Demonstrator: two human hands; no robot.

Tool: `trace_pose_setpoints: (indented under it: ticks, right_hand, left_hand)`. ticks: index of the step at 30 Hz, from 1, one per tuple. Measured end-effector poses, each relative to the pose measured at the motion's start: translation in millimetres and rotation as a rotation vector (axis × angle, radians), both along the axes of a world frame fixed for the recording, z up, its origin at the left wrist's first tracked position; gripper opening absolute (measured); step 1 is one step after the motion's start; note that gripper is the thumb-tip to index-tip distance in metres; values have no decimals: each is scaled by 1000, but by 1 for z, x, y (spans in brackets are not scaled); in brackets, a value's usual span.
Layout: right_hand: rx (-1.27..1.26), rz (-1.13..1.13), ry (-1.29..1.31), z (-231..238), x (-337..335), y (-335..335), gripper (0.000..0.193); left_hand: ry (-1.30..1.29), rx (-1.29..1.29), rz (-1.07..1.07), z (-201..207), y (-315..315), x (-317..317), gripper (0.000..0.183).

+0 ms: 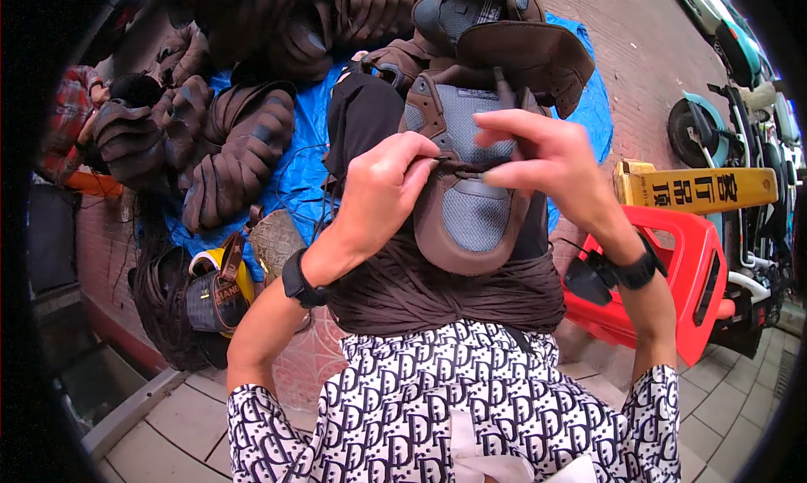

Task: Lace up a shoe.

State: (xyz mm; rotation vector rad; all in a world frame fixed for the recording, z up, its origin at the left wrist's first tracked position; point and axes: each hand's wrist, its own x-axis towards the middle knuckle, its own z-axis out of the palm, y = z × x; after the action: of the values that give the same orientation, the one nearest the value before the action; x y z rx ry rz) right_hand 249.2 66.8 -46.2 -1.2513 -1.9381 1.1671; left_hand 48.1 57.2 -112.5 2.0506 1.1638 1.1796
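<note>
A brown and blue-grey shoe upper (475,218) lies across my lap with its toe toward me. A dark shoelace (458,168) crosses its front opening. My left hand (378,193) is closed, thumb and index finger pinching the lace at the upper's left edge. Over the right side of the upper, my right hand (555,159) has its thumb and fingers apart, close to the lace; its fingers are partly blurred. A thick bundle of dark brown laces (441,294) rests on my lap below the toe.
Another shoe upper (525,54) lies just beyond. Stacked brown uppers (252,142) cover a blue tarp (294,180) at the left and back. A red plastic stool (693,290) and yellow box (710,187) stand right. A bag (217,302) lies left; another person's red sleeve shows far left.
</note>
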Motion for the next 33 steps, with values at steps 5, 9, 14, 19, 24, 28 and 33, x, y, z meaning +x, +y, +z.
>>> trace_pose_setpoints:
  ticks: [5, 9, 14, 19, 24, 28, 33]
  right_hand:
    - [-313, 23, 6, -4, -21, 6, 48]
    - [-609, -3, 234, -3, -14, 14, 50]
    - [-628, -31, 277, -10, -13, 11, 52]
    - [-493, -116, 265, -10, -16, -5, 50]
    - [-483, -139, 353, -18, -13, -12, 48]
    - [-494, -121, 420, -24, -12, -10, 47]
    - [-432, -88, 275, -27, -6, -14, 48]
  left_hand:
    - [69, 89, -3, -3, -2, 0, 12]
    - [127, 143, -5, 3, -4, 0, 12]
    - [451, 399, 2, 7, -14, 8, 23]
    - [455, 358, 7, 8, -15, 14, 20]
    - [238, 211, 14, 8, -6, 18, 22]
    - [281, 217, 20, -7, -15, 13, 40]
    - [182, 63, -58, 6, -2, 15, 30]
